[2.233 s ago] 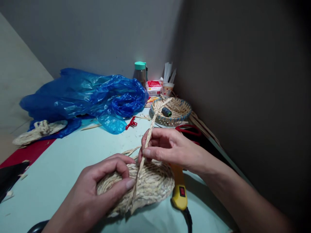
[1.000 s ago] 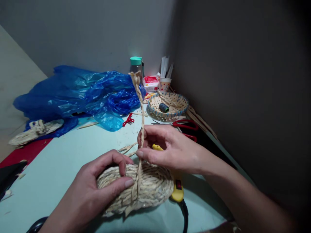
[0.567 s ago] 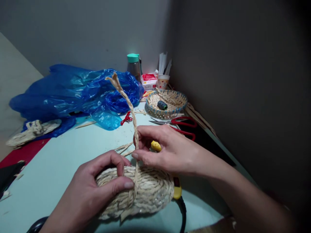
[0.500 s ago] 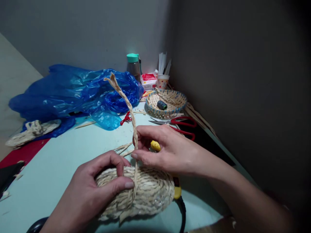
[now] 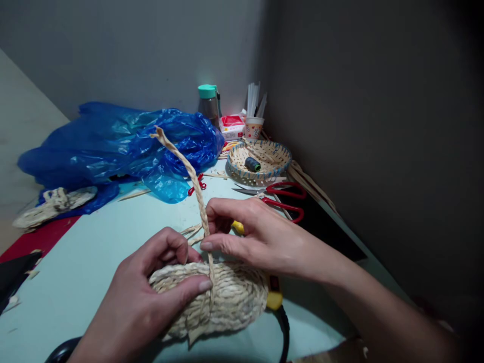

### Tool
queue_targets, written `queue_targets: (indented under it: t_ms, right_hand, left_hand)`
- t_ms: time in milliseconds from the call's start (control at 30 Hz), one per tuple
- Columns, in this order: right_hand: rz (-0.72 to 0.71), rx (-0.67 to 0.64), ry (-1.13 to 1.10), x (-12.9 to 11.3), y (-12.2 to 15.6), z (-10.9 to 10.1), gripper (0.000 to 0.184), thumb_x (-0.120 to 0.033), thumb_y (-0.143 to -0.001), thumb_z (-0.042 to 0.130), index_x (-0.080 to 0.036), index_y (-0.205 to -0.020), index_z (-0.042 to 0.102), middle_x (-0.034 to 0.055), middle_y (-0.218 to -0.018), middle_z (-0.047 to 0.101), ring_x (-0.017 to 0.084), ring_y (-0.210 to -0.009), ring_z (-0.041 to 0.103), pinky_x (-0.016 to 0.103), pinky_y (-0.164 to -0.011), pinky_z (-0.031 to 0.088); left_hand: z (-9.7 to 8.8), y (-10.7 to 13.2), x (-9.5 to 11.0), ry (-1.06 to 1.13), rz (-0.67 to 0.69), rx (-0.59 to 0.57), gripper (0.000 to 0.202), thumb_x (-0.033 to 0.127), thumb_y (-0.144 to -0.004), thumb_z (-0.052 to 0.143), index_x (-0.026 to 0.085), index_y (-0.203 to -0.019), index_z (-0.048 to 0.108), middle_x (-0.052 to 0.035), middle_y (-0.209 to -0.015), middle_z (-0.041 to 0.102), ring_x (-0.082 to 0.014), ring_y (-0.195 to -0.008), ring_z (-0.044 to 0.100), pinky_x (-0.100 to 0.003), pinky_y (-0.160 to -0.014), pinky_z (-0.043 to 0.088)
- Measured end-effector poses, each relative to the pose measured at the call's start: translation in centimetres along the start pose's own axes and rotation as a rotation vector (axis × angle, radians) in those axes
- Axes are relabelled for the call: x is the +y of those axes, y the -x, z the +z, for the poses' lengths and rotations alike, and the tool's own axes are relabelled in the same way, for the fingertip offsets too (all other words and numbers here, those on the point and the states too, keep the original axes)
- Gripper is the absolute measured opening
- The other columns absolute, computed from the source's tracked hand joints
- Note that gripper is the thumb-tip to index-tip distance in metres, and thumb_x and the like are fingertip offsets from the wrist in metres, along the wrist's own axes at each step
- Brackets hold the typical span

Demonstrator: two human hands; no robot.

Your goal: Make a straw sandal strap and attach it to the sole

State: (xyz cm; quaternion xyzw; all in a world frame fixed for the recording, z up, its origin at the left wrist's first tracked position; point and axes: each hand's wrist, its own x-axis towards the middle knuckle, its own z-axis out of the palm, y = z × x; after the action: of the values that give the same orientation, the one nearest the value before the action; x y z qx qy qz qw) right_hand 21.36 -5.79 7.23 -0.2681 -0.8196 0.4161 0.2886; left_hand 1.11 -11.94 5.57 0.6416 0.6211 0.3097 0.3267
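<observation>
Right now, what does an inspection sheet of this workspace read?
Surface: pale green table, straw scraps on it.
Job's things: woven straw piece, braided cord rising from it.
Clutter: blue plastic bag, basket holding a spool, red scissors, bottle, cup.
Grips: left hand clamps the piece; right hand pinches the cord.
Cables: black cable from the yellow tool under the weave.
Surroundings: grey walls meeting in a corner.

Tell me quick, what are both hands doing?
Left hand: closed on the woven straw piece.
Right hand: pinching the braided straw strand.
</observation>
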Motion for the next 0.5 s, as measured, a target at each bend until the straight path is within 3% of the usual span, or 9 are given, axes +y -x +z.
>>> queue_targets:
  t_ms: [133, 300, 500]
  right_hand:
    - [0.04, -0.011, -0.037, 0.2, -0.1, 0.1, 0.014, -0.028, -0.092, 0.06, -0.019, -0.083, 0.055, -0.0042, -0.079, 0.058, 0.012, -0.074, 0.054, 0.023, -0.065, 0.038]
    - [0.131, -0.12, -0.053, 0.3, -0.2, 0.4, 0.015, -0.032, -0.089, 0.064, -0.019, -0.088, 0.057, -0.002, -0.084, 0.063, 0.015, -0.079, 0.059, 0.024, -0.068, 0.042]
    - [0.161, -0.05, 0.009, 0.2, -0.2, 1.6, 0.006, -0.021, -0.083, 0.061, -0.019, -0.084, 0.056, -0.0007, -0.082, 0.062, 0.016, -0.079, 0.058, 0.025, -0.071, 0.043]
  left_hand:
    - [0.1, -0.1, 0.3, 0.019, -0.044, 0.031, 0.026, 0.037, -0.069, 0.076, 0.026, -0.072, 0.053, 0.0068, -0.072, 0.06, -0.0155, -0.073, 0.056, -0.022, -0.069, 0.043]
    - [0.0, -0.3, 0.0, 0.009, -0.002, 0.074, 0.024, 0.033, -0.071, 0.072, 0.025, -0.071, 0.049, 0.007, -0.072, 0.061, -0.0138, -0.071, 0.056, -0.021, -0.067, 0.042]
    - [0.1, -0.5, -0.3, 0.003, 0.036, 0.093, 0.019, 0.03, -0.072, 0.071, 0.023, -0.072, 0.053, 0.0048, -0.071, 0.059, -0.0164, -0.07, 0.058, -0.025, -0.066, 0.044]
